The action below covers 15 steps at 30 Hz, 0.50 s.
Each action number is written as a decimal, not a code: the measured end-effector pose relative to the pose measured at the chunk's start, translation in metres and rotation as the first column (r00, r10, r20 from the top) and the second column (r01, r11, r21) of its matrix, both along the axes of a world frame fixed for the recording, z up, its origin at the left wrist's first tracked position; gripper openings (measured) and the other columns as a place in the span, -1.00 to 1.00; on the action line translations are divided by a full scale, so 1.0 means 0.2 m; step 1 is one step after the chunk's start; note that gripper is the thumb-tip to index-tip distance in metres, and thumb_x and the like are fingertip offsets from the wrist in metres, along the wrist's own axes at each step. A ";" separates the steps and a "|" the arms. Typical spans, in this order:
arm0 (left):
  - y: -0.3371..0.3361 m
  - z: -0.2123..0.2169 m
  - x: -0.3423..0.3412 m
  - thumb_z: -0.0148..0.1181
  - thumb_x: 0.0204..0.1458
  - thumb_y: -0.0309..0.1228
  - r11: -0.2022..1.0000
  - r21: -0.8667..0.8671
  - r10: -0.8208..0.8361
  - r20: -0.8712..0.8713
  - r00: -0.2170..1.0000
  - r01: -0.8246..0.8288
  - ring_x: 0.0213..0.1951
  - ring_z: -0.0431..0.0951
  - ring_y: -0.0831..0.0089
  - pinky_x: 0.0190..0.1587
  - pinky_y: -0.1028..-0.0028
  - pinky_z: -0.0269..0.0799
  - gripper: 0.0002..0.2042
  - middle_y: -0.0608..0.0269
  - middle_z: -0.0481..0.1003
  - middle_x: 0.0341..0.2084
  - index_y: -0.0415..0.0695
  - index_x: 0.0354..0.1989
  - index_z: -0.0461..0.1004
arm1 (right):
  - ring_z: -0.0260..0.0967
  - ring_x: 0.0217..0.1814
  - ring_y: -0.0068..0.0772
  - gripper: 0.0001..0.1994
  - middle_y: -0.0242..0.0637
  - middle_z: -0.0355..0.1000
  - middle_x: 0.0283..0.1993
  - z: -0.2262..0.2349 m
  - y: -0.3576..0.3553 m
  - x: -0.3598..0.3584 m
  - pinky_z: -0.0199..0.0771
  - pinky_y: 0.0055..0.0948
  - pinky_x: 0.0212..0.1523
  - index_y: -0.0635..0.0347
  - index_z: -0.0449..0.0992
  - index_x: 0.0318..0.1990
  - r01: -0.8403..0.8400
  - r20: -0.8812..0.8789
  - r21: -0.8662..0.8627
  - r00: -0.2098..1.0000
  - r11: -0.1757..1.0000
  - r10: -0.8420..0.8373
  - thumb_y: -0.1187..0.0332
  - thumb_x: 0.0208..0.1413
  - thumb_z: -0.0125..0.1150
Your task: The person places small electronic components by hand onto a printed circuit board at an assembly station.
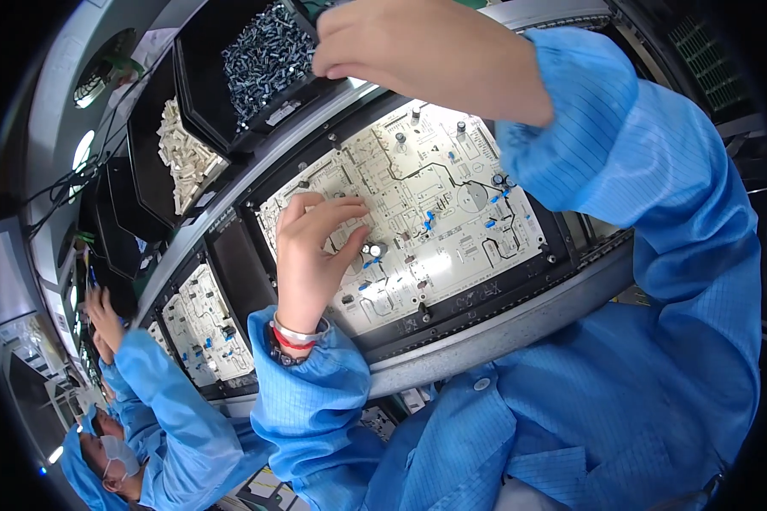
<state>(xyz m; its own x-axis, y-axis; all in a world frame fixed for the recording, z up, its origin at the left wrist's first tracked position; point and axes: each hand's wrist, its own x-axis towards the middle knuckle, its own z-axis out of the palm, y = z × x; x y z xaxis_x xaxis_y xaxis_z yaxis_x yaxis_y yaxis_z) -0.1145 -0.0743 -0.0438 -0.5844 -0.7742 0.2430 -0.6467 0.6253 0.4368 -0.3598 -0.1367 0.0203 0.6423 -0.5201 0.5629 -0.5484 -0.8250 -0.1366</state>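
Observation:
Below me lies a large white circuit board point(456, 264) in a black carrier frame, fitted with small blue parts and several upright cylindrical capacitors point(461, 128). My left hand point(311, 243) hovers over the board's left part, fingers bent and thumb apart from them, next to a pair of capacitors point(373, 249). Nothing shows in its grip. My right hand point(418, 51) reaches across the far edge of the board to a black bin of dark, loose cylindrical components point(268, 64). Its fingers are curled together at the bin's right side, and whatever they hold is hidden.
Left of that bin stands another black bin with white plastic parts point(183, 157). A second populated board point(200, 324) sits farther left on the line. Along the near side runs a grey metal rail point(503, 328). A co-worker's hand point(105, 319) is raised at the far left.

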 end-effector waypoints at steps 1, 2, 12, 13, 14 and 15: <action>0.00 0.00 0.00 0.34 -0.30 -0.57 1.000 0.022 -0.008 -0.012 1.000 0.008 -0.25 0.42 0.28 -0.12 0.37 0.32 -0.76 0.33 0.58 -0.31 -0.12 -0.35 0.57 | 0.38 -0.27 -0.20 -0.90 -0.13 0.34 -0.40 0.00 0.03 -0.01 0.41 -0.36 -0.23 0.36 0.44 -0.41 -0.001 -0.001 0.000 1.000 1.000 0.001 0.54 -0.12 0.05; 0.00 0.00 0.00 0.34 -0.30 -0.57 1.000 0.022 -0.007 -0.013 1.000 0.008 -0.25 0.42 0.28 -0.12 0.37 0.32 -0.76 0.33 0.58 -0.31 -0.12 -0.35 0.57 | 0.37 -0.28 -0.22 -0.90 -0.14 0.33 -0.39 0.00 0.06 -0.02 0.41 -0.38 -0.25 0.36 0.44 -0.40 -0.018 0.029 0.026 0.999 1.000 0.017 0.54 -0.12 0.05; 0.00 -0.03 -0.01 0.34 -0.31 -0.56 1.000 0.002 0.013 -0.024 1.000 -0.013 -0.24 0.43 0.27 -0.12 0.37 0.31 -0.79 0.35 0.58 -0.31 -0.12 -0.40 0.57 | 0.48 -0.27 -0.26 -0.80 -0.16 0.48 -0.31 -0.12 0.19 -0.08 0.49 -0.51 -0.19 0.29 0.53 -0.17 0.091 0.071 0.038 0.993 0.995 -0.093 0.45 0.03 0.16; 0.00 -0.03 0.00 0.34 -0.30 -0.55 1.000 0.002 0.014 -0.014 1.000 -0.013 -0.23 0.43 0.27 -0.11 0.37 0.30 -0.80 0.35 0.58 -0.31 -0.12 -0.41 0.57 | 0.48 -0.27 -0.26 -0.80 -0.16 0.48 -0.31 -0.15 0.20 -0.08 0.49 -0.51 -0.19 0.29 0.53 -0.17 0.085 0.069 0.039 0.994 0.996 -0.088 0.45 0.03 0.16; 0.01 -0.03 0.01 0.34 -0.30 -0.55 1.000 0.003 0.020 -0.016 1.000 -0.020 -0.23 0.43 0.27 -0.11 0.37 0.30 -0.80 0.35 0.58 -0.31 -0.12 -0.41 0.57 | 0.46 -0.31 -0.25 -0.82 -0.18 0.46 -0.36 -0.18 0.21 -0.09 0.48 -0.47 -0.21 0.30 0.53 -0.22 0.037 0.076 -0.001 0.996 0.999 -0.037 0.44 0.01 0.18; 0.01 -0.03 0.01 0.33 -0.29 -0.54 0.999 -0.033 0.001 0.016 1.000 -0.001 -0.21 0.42 0.28 -0.10 0.37 0.29 -0.82 0.36 0.57 -0.30 -0.12 -0.43 0.56 | 0.44 -0.34 -0.25 -0.84 -0.21 0.44 -0.40 -0.20 0.23 -0.09 0.48 -0.44 -0.23 0.31 0.53 -0.28 -0.006 0.078 -0.040 0.997 0.999 0.009 0.42 -0.01 0.19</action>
